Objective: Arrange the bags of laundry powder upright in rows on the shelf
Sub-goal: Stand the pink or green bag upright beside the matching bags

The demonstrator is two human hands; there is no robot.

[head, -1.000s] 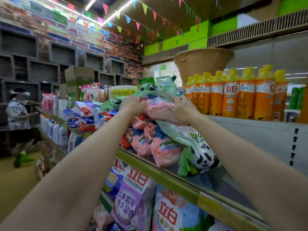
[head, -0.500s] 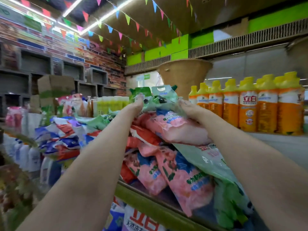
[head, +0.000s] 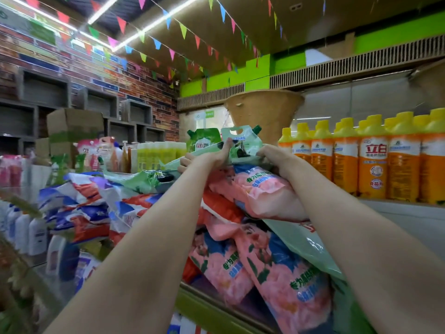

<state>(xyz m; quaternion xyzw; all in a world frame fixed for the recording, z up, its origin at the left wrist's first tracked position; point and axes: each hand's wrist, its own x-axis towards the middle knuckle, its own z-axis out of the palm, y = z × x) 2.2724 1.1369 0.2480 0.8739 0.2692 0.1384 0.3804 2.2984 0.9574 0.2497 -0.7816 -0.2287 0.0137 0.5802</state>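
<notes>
On top of the messy pile, a green bag (head: 243, 150) is gripped at both ends by the left hand (head: 212, 157) and the right hand (head: 272, 155), fingers curled round it. Soft, floppy, probably heavy bags are best held by the edges. Shelf (head: 207, 307) space behind is hidden.

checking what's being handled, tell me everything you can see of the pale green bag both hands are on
The pale green bag is a soft, glossy plastic pouch with a dark printed patch. It lies roughly flat on top of the heap, above a pink bag, in front of two upright green spout pouches. The left hand grips its left end, thumb raised along its face; the right hand curls its fingers over the right end. Its underside is hidden.
</notes>
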